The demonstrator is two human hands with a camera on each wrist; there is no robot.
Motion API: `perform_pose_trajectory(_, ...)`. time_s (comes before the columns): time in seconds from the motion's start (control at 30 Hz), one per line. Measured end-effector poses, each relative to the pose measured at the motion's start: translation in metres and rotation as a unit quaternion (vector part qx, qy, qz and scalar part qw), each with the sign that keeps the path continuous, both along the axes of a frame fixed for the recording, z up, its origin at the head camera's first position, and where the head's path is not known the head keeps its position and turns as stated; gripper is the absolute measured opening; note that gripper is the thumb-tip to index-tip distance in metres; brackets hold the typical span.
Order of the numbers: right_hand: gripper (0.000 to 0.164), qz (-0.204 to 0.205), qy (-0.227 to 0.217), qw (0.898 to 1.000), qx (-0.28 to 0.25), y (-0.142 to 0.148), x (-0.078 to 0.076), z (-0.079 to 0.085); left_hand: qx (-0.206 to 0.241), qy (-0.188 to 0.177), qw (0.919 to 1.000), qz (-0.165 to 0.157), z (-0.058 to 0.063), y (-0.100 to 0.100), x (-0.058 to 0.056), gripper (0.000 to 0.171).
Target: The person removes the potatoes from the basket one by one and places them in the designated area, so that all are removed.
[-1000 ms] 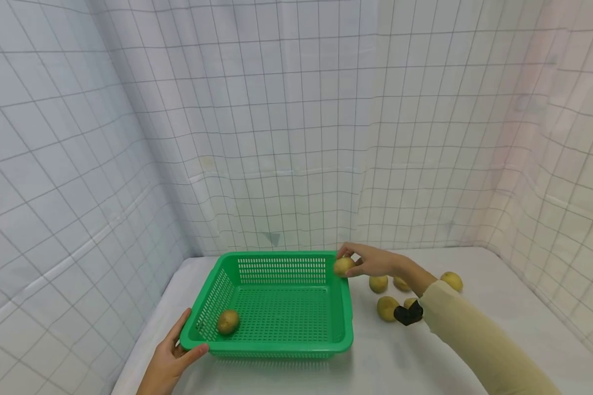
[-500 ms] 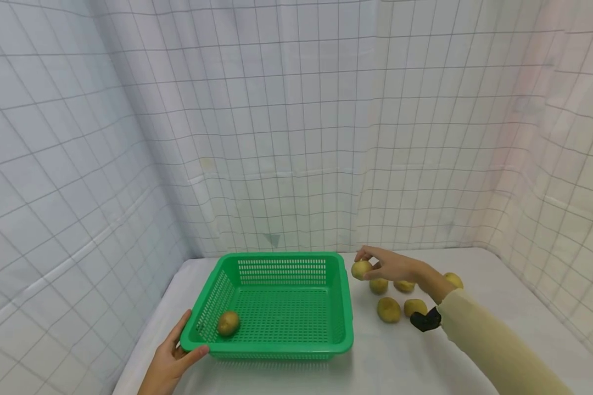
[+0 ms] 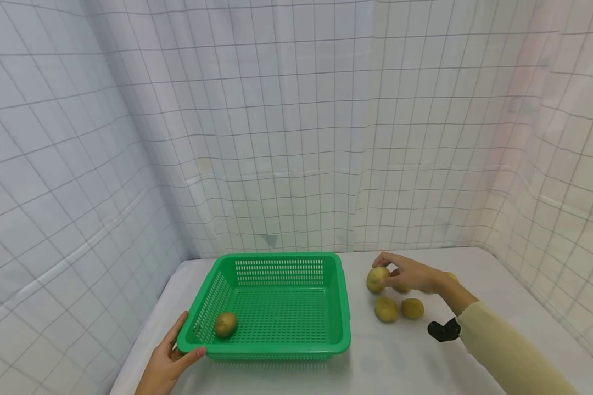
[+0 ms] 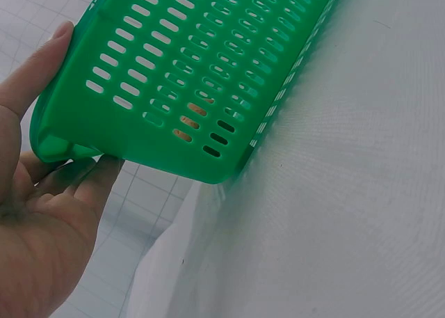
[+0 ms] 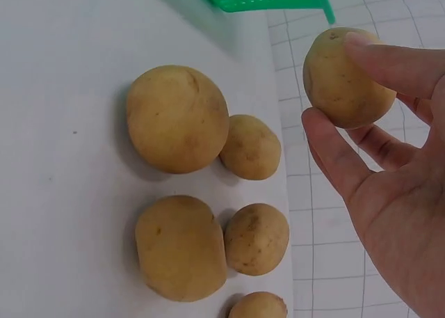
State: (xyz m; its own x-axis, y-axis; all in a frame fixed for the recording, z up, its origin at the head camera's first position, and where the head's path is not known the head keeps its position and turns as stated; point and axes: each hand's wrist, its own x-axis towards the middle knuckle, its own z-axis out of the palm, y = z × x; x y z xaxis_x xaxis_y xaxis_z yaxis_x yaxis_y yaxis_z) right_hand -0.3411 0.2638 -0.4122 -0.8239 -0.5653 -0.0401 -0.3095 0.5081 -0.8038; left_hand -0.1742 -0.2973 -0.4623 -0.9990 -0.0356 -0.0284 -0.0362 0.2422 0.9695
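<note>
In the head view my left hand (image 3: 165,359) grips the near left corner of a green plastic basket (image 3: 277,349); the left wrist view shows its thumb and fingers around the rim (image 4: 49,137). One potato (image 3: 225,325) lies inside, near that corner. To the right of the basket, my right hand (image 3: 410,274) pinches another potato (image 5: 348,78) between thumb and fingertips, held above the table. Below it several more potatoes sit on the table, among them a large potato (image 5: 177,120) and a squarish potato (image 5: 182,248). In the head view the hand partly covers the back ones.
The white table (image 3: 400,362) meets a grid-patterned white curtain (image 3: 286,137) at the back and both sides. The basket's right wall (image 3: 343,307) stands a little left of the loose potatoes. A black strap piece (image 3: 443,330) hangs by the right sleeve.
My right hand has moved right with its potato, from the basket's far right corner to over the loose potatoes. The left hand stays on the basket corner.
</note>
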Motion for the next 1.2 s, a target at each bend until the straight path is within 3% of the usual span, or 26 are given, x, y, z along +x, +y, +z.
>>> perform_pose_trajectory(0.13,0.036,0.007,0.007,1.0,0.002,0.014,0.003,-0.003,-0.005,-0.008,0.9999,0.004,0.0,-0.001,0.0,0.094)
perform_pose_trajectory(0.37,0.037,-0.01,0.012,1.0,0.01,0.033,0.011,-0.009,-0.002,0.009,1.0,0.001,0.0,-0.001,0.001,0.093)
perform_pose_trajectory(0.63,0.039,-0.069,0.027,0.996,0.047,0.052,0.021,-0.016,-0.006,0.0,1.0,0.006,0.001,-0.002,0.001,0.094)
perform_pose_trajectory(0.87,0.038,-0.065,0.018,0.998,0.014,0.071,0.025,-0.027,-0.002,0.003,1.0,0.001,-0.001,-0.001,0.0,0.093)
perform_pose_trajectory(1.2,0.036,-0.07,0.042,0.997,-0.012,0.094,0.033,-0.035,-0.008,0.001,1.0,0.001,-0.001,-0.001,-0.001,0.094)
